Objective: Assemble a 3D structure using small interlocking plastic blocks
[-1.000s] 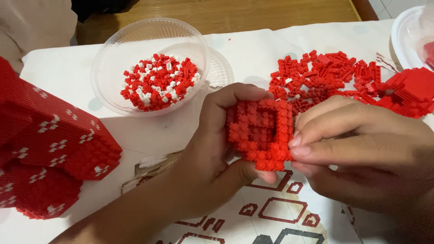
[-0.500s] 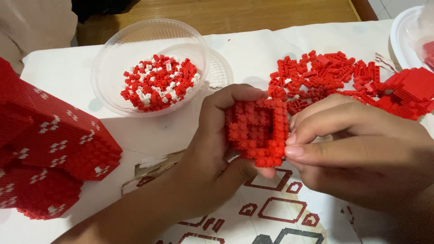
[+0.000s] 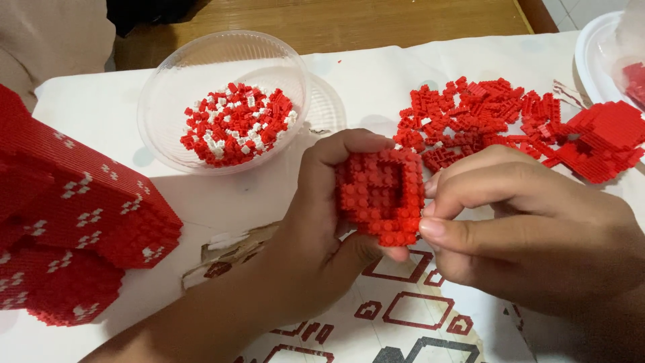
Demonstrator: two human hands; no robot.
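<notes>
My left hand [image 3: 316, 228] grips a small red brick assembly [image 3: 379, 195], a square frame of tiny studded bricks, held upright over the table. Thumb and fingers wrap its left and lower edges. My right hand [image 3: 531, 228] meets the assembly from the right, its thumb and forefinger pinched against the frame's right edge. Whether a loose brick sits between those fingertips is hidden.
A clear plastic bowl [image 3: 168, 101] of red and white bricks stands at the back left. A loose red brick pile [image 3: 484, 114] lies at the back right, beside a white plate [image 3: 594, 54]. A large red built model [image 3: 67, 222] fills the left. A printed instruction sheet [image 3: 403, 316] lies under my hands.
The assembly has tilted slightly in my left hand and my right fingers have shifted along its right edge. Everything else stays where it was.
</notes>
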